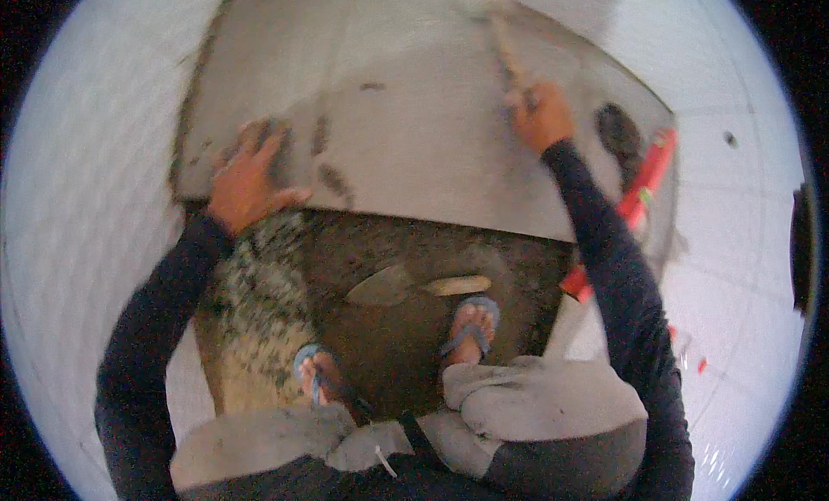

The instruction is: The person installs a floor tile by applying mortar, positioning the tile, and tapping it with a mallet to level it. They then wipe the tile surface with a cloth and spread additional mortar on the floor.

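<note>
A large grey tile [406,147] with dark smudges lies in front of me. My left hand [249,177] rests on its near left part, fingers spread and palm down, open. Over the right part of the tile, my right hand [542,117] is closed round the wooden handle of a mallet [505,48]. The pale head of the mallet is blurred near the tile's far side. Between the tile's near edge and my feet lies a pointed trowel [382,286] with a light wooden handle, touched by neither hand.
A red spirit level [643,180] lies along the right side, partly behind my right forearm. Wet grey mortar [397,354] is under my sandalled feet, with a speckled stone strip [259,285] at left. Pale tiled surfaces [95,182] flank both sides.
</note>
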The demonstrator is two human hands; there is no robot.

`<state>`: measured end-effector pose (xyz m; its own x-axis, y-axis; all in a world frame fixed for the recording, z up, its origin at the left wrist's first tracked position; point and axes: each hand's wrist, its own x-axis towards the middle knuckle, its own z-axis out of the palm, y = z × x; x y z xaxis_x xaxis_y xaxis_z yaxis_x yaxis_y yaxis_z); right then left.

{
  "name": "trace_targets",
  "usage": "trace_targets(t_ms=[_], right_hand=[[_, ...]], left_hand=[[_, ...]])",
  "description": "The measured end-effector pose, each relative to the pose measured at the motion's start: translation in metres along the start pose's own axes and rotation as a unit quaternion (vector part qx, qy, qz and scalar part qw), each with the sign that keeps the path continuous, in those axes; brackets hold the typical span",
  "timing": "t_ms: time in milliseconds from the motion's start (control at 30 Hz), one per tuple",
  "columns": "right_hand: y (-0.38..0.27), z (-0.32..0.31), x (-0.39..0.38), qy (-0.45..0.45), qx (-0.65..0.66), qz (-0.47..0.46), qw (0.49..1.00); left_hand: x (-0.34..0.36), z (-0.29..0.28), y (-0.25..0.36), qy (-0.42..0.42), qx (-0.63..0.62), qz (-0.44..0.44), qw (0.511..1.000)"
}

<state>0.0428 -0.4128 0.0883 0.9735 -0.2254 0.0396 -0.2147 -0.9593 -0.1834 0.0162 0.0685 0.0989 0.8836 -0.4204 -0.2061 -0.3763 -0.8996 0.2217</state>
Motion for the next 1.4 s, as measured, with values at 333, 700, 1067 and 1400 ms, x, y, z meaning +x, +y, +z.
trace_targets(t_ms=[333, 700, 1067, 1400], right_hand=[[-0.031, 0.017, 0.069, 0.053, 0.071, -0.082, 0.993], [-0.242, -0.040, -0.235, -0.274, 0.339, -0.639, 0.634], [-0.240, -0.007, -0.244, -0.236, 0.371, -0.685, 0.581], [-0.251, 0.011, -0.228, -0.304, 0.246, -0.734, 0.556]], left_hand=[[0.016, 0.001, 0.005, -0.037, -0.007, 0.007, 0.999], [0.024, 0.023, 0.001, -0.004, 0.000, 0.016, 1.000], [0.013, 0.012, 0.007, 0.002, 0.019, 0.006, 1.000], [0.003, 0.004, 0.008, -0.017, 0.036, -0.014, 0.999]])
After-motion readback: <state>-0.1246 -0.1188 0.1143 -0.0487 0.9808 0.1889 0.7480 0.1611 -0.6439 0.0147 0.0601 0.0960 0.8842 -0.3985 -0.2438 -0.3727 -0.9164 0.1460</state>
